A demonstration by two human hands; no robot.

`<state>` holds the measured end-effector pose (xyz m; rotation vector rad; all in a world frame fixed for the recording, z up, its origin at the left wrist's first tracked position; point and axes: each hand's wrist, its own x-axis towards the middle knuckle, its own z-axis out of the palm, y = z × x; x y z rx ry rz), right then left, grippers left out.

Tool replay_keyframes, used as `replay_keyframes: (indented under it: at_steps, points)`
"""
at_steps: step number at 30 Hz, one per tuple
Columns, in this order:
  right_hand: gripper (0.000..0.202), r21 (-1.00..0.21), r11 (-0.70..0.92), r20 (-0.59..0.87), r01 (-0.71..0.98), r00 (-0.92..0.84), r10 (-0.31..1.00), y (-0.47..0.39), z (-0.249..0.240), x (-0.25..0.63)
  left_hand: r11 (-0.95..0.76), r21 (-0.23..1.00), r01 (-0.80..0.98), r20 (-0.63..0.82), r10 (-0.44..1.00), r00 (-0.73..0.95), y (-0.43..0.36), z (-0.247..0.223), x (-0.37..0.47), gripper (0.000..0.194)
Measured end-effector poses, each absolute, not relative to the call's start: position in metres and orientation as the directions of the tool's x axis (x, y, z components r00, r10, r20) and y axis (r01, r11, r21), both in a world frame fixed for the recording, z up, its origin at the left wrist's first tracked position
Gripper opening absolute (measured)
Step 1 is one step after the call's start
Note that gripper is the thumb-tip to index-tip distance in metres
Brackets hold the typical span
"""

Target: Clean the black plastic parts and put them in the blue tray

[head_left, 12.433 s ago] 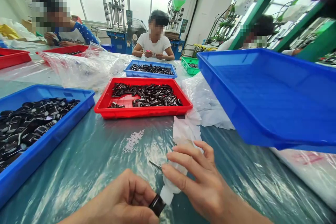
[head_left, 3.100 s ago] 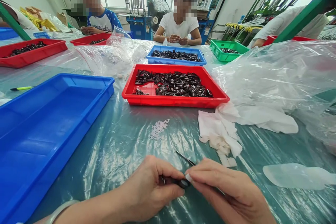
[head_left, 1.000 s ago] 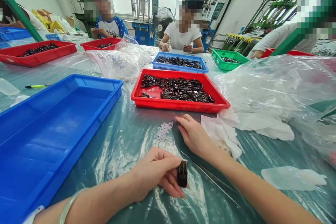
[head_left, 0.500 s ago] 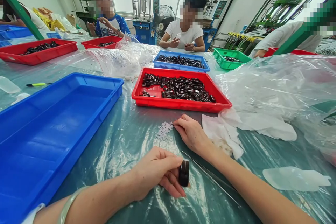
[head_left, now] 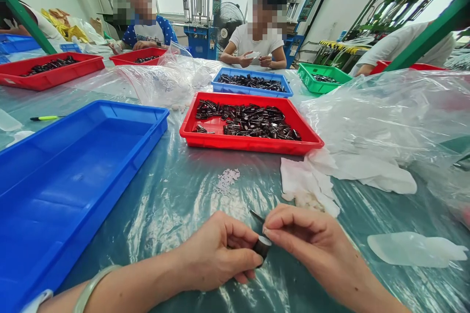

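A black piece (head_left: 262, 248) is being gripped in the left hand (head_left: 216, 254); the right hand (head_left: 312, 237) is being held narrow just beside it, whether gripping anything cannot be told

Left hand (head_left: 213, 255): bare, as is the left forearm (head_left: 147, 276). Behind that hand, encircling the forearm, is one smooth, rounded, pale-green bangle (head_left: 89, 286); material undetermined. Farther back from it, a white fabric-like edge (head_left: 38, 298) shows, cut off by the view. Right hand (head_left: 312, 239): bare, with the right forearm (head_left: 362, 281) behind it likewise uncovered.
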<state>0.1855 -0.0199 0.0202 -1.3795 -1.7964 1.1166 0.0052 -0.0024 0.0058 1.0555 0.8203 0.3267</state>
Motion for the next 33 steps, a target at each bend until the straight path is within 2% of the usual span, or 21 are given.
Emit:
replay_keyframes:
  at_steps: [7,13,21,33]
  points:
    - [0.017,-0.882,0.189,0.020,0.432,-0.366,0.930,-0.025,0.023,0.186,0.467,0.869,0.163,-0.445,0.594,0.671,-0.001,0.007,0.006,0.019]
    - [0.014,-0.855,0.304,0.143,0.420,-0.373,0.917,-0.027,0.020,0.187,0.468,0.867,0.171,-0.454,0.601,0.657,-0.002,0.008,0.005,0.019]
    - [0.013,-0.830,0.369,0.186,0.417,-0.417,0.890,-0.026,0.025,0.184,0.454,0.878,0.151,-0.426,0.600,0.677,-0.003,0.005,0.004,0.017]
    - [0.013,-0.819,0.385,0.252,0.425,-0.337,0.907,-0.031,0.005,0.181,0.442,0.881,0.168,-0.439,0.630,0.641,-0.002,0.005,0.005,0.017]
